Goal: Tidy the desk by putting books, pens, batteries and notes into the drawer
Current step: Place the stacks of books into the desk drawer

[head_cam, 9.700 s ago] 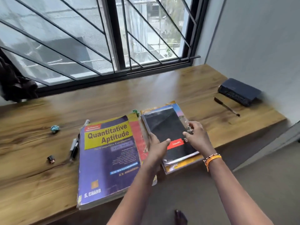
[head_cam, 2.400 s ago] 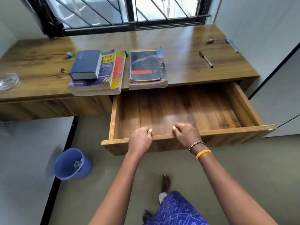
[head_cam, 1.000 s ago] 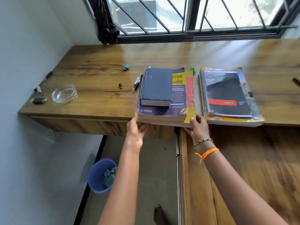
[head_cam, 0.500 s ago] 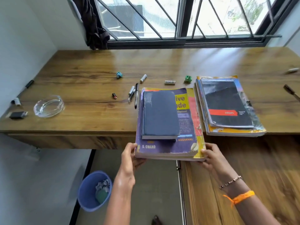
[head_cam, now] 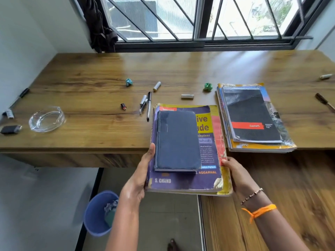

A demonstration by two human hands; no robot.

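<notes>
My left hand (head_cam: 139, 180) and my right hand (head_cam: 237, 176) grip the two sides of a book stack (head_cam: 206, 153): a purple textbook on a yellow one, with a dark blue book (head_cam: 177, 140) on top. The stack hangs half off the desk's (head_cam: 90, 98) front edge. A second pile of notebooks (head_cam: 253, 116) lies to the right on the desk. The open drawer (head_cam: 297, 187) spreads below at lower right. Pens (head_cam: 147, 105), two batteries (head_cam: 156, 86) (head_cam: 187, 96) and crumpled notes (head_cam: 208, 86) (head_cam: 128, 82) lie on the desk behind the stack.
A glass ashtray (head_cam: 47, 119), a lighter (head_cam: 10, 129) and small items sit at the desk's left end. More pens (head_cam: 324, 102) lie at the far right. A blue bin (head_cam: 99, 212) stands on the floor under the desk. A barred window runs along the back.
Both hands have pulled the book stack further toward me, past the desk edge. Before that, the drawer was pulled open and the dark blue book was laid on the stack.
</notes>
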